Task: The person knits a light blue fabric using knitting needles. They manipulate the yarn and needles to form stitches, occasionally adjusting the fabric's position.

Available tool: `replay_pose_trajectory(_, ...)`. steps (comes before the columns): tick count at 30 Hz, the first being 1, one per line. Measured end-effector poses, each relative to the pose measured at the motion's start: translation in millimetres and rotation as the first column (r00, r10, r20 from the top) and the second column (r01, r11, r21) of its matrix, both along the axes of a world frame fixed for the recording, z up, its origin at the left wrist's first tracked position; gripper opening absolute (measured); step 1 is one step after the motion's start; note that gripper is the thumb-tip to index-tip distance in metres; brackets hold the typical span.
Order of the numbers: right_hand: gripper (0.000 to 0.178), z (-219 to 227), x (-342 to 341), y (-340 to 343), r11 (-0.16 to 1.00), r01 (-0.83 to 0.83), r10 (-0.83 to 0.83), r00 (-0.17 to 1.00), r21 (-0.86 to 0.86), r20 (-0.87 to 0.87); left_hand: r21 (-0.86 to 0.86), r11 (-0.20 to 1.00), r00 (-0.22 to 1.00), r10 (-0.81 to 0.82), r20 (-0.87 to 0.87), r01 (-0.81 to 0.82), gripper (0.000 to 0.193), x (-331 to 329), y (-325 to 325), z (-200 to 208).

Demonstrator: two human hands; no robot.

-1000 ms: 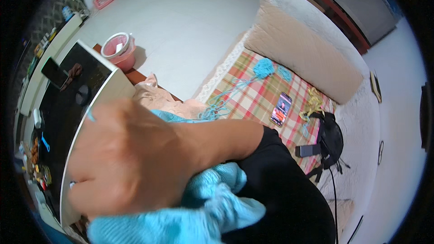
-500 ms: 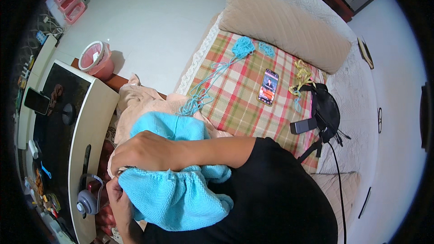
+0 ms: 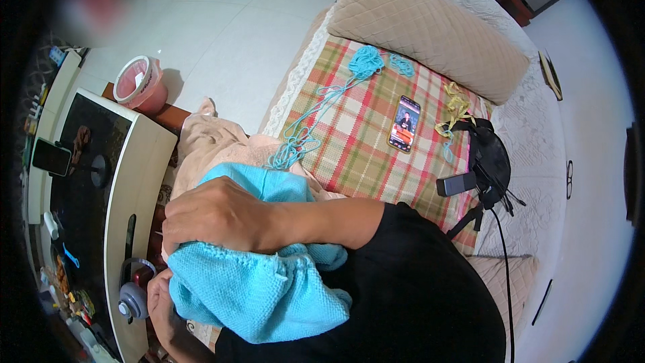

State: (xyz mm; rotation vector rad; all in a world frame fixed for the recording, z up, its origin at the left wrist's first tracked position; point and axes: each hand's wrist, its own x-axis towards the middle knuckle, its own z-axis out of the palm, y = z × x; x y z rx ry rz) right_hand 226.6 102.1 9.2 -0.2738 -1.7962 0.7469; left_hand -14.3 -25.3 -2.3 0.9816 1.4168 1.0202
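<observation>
A turquoise knitted piece (image 3: 248, 289) lies bunched over my lap, with a gathered ridge across its upper part. My right hand (image 3: 218, 212) crosses over it from the right, closed around its upper left edge, the fingertips hidden under the palm. Lower down, my left hand (image 3: 163, 299) is closed at the left edge of the knit, its fingers partly behind the fabric. Any needle or hook between the hands is out of sight. Loose turquoise yarn (image 3: 293, 148) trails across the plaid cover (image 3: 349, 161) to a tangled yarn ball (image 3: 367, 62).
On the plaid cover lie a lit phone (image 3: 404, 124), yellow ribbon-like strands (image 3: 455, 104), a dark box (image 3: 456, 184) and a black bag (image 3: 488, 158). A long beige cushion (image 3: 430, 30) lies behind. At left stand a white-edged cabinet (image 3: 138, 181), headphones (image 3: 134, 299) and a pink bin (image 3: 142, 87).
My left hand has shifted down and left, away from the right hand. The knit's left edge has moved slightly left. My right hand has risen a little, and the view has tilted slightly.
</observation>
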Motion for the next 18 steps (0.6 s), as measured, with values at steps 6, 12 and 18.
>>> replay_pose_trajectory(6,0.009,0,0,-1,0.999,0.043,-0.043,0.998,0.0,0.039,0.193,0.975,0.977,-0.073,-0.2,0.112,0.015,32,16,34)
replay_pose_trajectory(12,0.013,-2,13,8,0.998,0.034,-0.032,0.998,-0.047,0.048,0.253,0.952,0.969,-0.119,-0.217,0.174,0.029,39,21,59)
replay_pose_trajectory(18,0.023,-12,37,24,0.991,0.027,-0.036,0.997,-0.129,-0.069,0.295,0.89,0.918,-0.259,-0.3,0.347,0.025,-14,18,9)
